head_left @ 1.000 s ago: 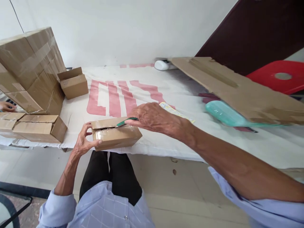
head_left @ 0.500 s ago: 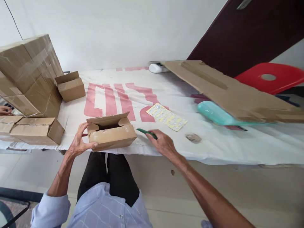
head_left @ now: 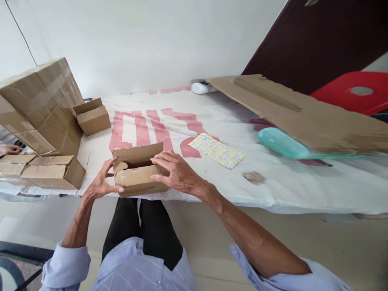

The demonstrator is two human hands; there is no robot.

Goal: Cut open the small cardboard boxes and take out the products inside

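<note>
A small cardboard box [head_left: 138,177] sits near the table's front edge, its back flap standing up and a dark gap showing inside. My left hand [head_left: 103,180] is closed around its left end, thumb against the front face and fingers behind the corner. At the right end, my right hand [head_left: 174,171] grips the box, with its fingers over the top edge by the side flap and its thumb on the front. No green tool shows now. To the right of that hand lies a yellow-edged sticker sheet [head_left: 216,150].
Closed cardboard boxes [head_left: 54,171] line the left front edge. Behind them are a large taped carton [head_left: 39,105] and a small open box [head_left: 93,121]. A cardboard sheet [head_left: 287,107] lies over a teal object [head_left: 281,143] at right. Another person's hand [head_left: 10,149] is far left.
My right hand has moved left from beside the box onto its right end. The green-handled tool it held is out of sight. My left hand keeps its hold.
</note>
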